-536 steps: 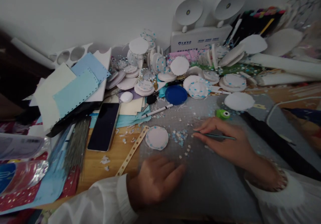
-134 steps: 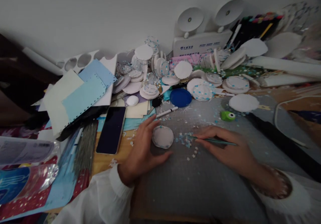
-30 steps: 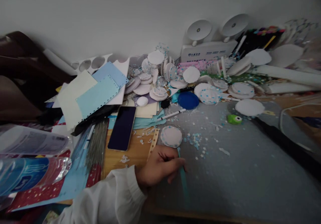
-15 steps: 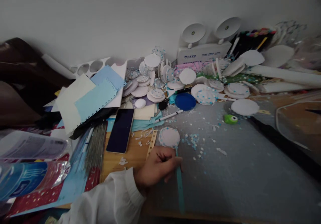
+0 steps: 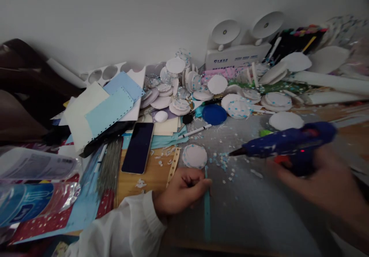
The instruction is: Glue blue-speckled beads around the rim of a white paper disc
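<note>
A: A blue glue gun (image 5: 288, 145) is gripped in the right hand (image 5: 319, 180), fingers wrapped round the handle, one seemingly laid on the orange trigger. The dark nozzle is pointed left, held just above the grey mat (image 5: 259, 211).

B: And the white disc (image 5: 195, 156) is seen a little left of that nozzle, lying flat on the mat near the scattered confetti (image 5: 223, 161).

A: The left hand (image 5: 184, 189) is curled loosely, and a thin teal stick (image 5: 206, 207) is pinched between thumb and fingertips, its far end touching the disc's near edge.

B: Risk is judged here. Hot glue could be dripped onto the mat or the confetti while the nozzle hangs short of the disc.

A: A burn could also be caused, the left fingertips being kept so near the joint.

B: If the stick is shifted by the nozzle's push, it could be fixed crooked.

A: The phone (image 5: 138, 147) lies further left, well apart; strings of glue are unlikely to be carried that far.
</note>
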`<state>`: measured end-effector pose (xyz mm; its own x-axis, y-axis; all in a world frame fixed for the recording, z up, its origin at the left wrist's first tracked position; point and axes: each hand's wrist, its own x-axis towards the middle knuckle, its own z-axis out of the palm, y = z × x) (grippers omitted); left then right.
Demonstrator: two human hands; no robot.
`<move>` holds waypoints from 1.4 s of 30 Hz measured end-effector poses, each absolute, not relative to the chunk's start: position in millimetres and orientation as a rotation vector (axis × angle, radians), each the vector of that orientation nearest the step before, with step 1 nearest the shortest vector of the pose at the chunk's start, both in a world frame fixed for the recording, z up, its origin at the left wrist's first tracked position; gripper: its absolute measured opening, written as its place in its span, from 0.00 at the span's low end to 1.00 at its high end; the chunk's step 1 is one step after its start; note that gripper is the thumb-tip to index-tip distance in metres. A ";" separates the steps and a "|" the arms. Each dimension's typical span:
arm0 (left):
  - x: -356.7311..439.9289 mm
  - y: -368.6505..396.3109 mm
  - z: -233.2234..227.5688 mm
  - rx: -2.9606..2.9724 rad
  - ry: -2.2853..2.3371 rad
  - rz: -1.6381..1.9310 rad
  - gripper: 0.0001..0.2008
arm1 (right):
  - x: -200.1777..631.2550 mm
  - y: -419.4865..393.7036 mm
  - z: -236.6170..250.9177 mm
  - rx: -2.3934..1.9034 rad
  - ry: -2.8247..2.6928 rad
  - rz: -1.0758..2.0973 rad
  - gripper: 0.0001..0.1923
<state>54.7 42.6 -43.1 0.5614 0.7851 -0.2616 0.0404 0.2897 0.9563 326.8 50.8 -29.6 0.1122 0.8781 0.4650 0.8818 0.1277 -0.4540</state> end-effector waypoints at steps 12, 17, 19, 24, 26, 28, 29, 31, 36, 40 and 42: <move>51.9 44.9 -42.2 1.205 0.852 0.507 0.26 | 295.6 54.7 -42.5 -1.401 -1.961 -0.114 0.12; 51.2 45.6 -40.3 1.252 0.854 0.464 0.28 | 296.1 55.4 -40.9 -1.438 -1.981 -0.145 0.13; 51.0 45.5 -39.8 1.251 0.849 0.454 0.27 | 297.2 54.5 -43.2 -1.443 -1.977 -0.146 0.13; 50.5 45.7 -40.3 1.255 0.843 0.445 0.27 | 299.2 54.3 -45.8 -1.422 -1.970 -0.140 0.12; 50.3 46.0 -40.4 1.261 0.841 0.444 0.27 | 299.3 55.0 -45.0 -1.401 -1.970 -0.139 0.11; 50.2 46.3 -40.0 1.262 0.841 0.444 0.27 | 299.2 55.3 -44.3 -1.386 -1.976 -0.137 0.11; 50.1 46.3 -39.7 1.261 0.840 0.443 0.27 | 299.1 55.2 -44.1 -1.384 -1.974 -0.136 0.10; 50.1 46.3 -39.1 1.257 0.834 0.450 0.27 | 298.9 55.0 -44.1 -1.399 -1.971 -0.143 0.10; 49.9 45.9 -39.8 1.249 0.803 0.463 0.26 | 299.6 55.2 -44.9 -1.405 -1.987 -0.210 0.12; 50.4 45.8 -39.7 1.247 0.814 0.453 0.27 | 301.8 54.7 -48.1 -1.400 -2.000 -0.202 0.12; 50.7 46.2 -38.7 1.256 0.824 0.452 0.28 | 303.2 53.6 -50.7 -1.408 -1.997 -0.189 0.12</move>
<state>50.7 46.2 -38.7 0.6416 0.7079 -0.2953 0.1320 0.2774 0.9516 303.2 53.6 -50.7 -0.1862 0.7797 0.5978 0.8781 0.4050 -0.2548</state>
